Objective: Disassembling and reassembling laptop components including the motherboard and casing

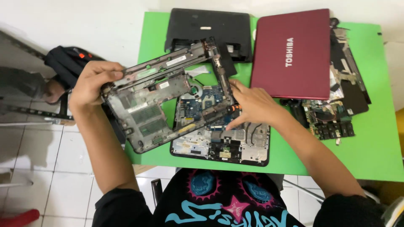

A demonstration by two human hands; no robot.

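Observation:
My left hand [93, 83] grips the left edge of a dark grey laptop bottom cover [156, 97], which is lifted and tilted above the green table [370, 143]. My right hand [252, 105] rests on the cover's right corner and on the opened laptop base [223, 143] beneath. That base lies flat near the table's front edge, with a blue circuit board [201, 104] and metal plates exposed.
A black laptop shell [202, 28] lies at the back of the table. A closed dark red laptop [292, 52] sits at the back right, over loose boards and black parts [332, 120]. A black bag [63, 63] stands on the tiled floor at the left.

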